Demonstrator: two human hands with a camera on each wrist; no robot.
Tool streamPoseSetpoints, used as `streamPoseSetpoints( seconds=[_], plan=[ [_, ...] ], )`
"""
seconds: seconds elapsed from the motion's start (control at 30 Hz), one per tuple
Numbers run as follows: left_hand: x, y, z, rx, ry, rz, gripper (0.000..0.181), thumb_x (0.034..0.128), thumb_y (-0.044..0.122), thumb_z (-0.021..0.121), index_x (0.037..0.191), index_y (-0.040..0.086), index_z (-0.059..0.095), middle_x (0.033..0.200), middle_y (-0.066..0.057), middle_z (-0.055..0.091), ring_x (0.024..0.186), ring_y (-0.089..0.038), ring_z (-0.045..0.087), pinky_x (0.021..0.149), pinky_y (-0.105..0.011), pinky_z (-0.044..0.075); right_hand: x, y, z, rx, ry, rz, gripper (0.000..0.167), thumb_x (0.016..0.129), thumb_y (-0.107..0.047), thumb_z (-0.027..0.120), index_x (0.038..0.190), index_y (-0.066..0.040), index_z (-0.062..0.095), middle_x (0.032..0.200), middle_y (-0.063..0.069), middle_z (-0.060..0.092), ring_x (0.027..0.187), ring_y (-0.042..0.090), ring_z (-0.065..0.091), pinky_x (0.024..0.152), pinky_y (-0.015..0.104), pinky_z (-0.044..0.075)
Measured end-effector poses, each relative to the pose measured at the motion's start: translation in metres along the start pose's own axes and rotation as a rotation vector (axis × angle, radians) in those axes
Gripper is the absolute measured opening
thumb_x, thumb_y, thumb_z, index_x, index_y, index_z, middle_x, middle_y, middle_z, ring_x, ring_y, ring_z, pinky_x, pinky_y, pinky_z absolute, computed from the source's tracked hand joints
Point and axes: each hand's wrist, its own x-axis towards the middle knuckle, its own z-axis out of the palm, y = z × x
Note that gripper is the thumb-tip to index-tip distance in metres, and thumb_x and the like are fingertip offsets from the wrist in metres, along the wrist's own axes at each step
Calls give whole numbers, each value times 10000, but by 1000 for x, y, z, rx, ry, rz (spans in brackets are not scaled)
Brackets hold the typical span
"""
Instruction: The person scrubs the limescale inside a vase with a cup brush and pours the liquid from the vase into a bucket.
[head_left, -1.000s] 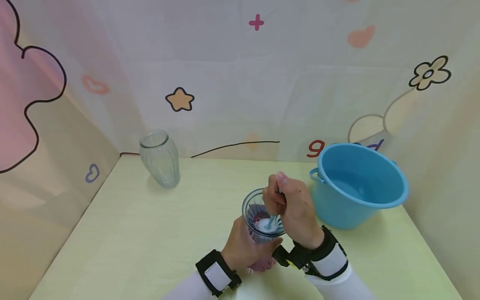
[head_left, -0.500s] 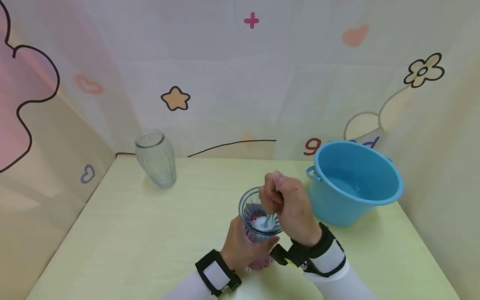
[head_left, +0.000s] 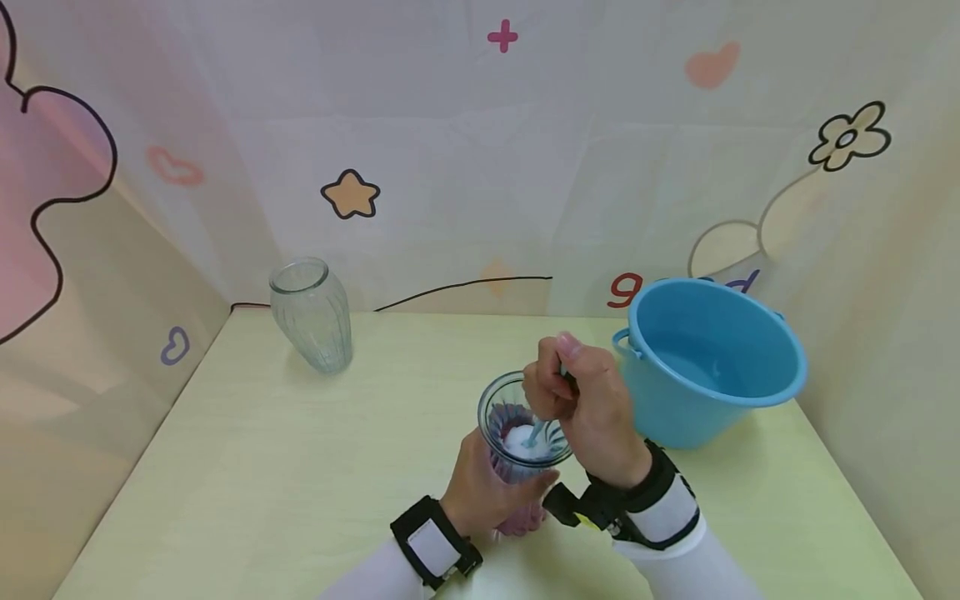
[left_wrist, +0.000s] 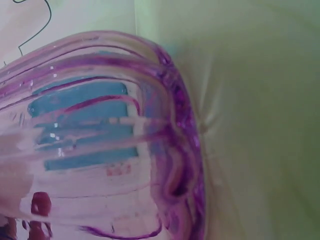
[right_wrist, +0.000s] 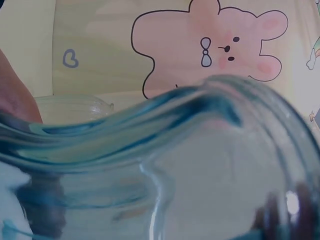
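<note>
In the head view, my left hand (head_left: 491,500) holds a tilted glass vase (head_left: 491,425), bluish at the rim and purple toward its base, with its mouth facing up. My right hand (head_left: 588,408) is curled around the handle of a bottle brush (head_left: 536,435) above that mouth. The brush has a light-blue stick and a white head, which sits inside the vase. Up close in the left wrist view, the purple base (left_wrist: 180,150) shows a blue patch through the glass. The blue-tinted glass rim (right_wrist: 190,110) fills much of the right wrist view.
A clear glass vase (head_left: 315,321) stands at the back left of the pale yellow table (head_left: 300,475). To the right of my hands is a light-blue bucket (head_left: 675,408) with a side handle. Printed cloth (head_left: 450,108) hangs behind and at the sides.
My right hand has shifted slightly up and to the right, with the brush still inside the vase. My left hand keeps its hold. The head view has moved a little.
</note>
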Motion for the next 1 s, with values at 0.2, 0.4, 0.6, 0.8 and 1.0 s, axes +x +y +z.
streamPoseSetpoints(
  seconds=[0.2,0.4,0.6,0.8,1.0],
  plan=[
    [0,2,-1,-3,0,-31,588,816,213,850,1305,138,532,1166,-67,714,997,-118,705,885,-325,611,3,-5,0,4,-3,-9,474,1112,-263,210,669,-157,341,554,-7,271,434,162,276,384,316,195],
    [0,5,-1,-34,-2,-76,604,817,193,849,1322,152,520,1197,-57,704,1030,-128,702,925,-336,603,7,-11,1,20,0,-17,478,1115,-277,239,664,-165,352,548,-20,282,427,148,271,384,302,190],
    [0,3,0,-33,-5,-82,583,817,172,846,1307,159,530,1179,-51,710,1014,-123,701,930,-337,600,12,-16,2,19,-3,-23,481,1115,-312,280,667,-163,370,548,-22,294,424,143,274,382,286,206],
    [-1,2,0,-10,-2,-70,595,797,157,835,1301,140,520,1169,-65,719,1016,-121,697,939,-342,597,19,-23,3,25,-2,-20,476,1108,-306,291,657,-168,349,538,-16,272,417,135,254,379,283,192],
    [-1,0,0,-2,5,-65,602,785,163,838,1299,132,526,1171,-71,723,1026,-125,702,938,-350,598,23,-33,2,84,23,14,479,1084,-329,353,642,-147,324,532,8,271,414,160,250,375,287,206]
  ],
)
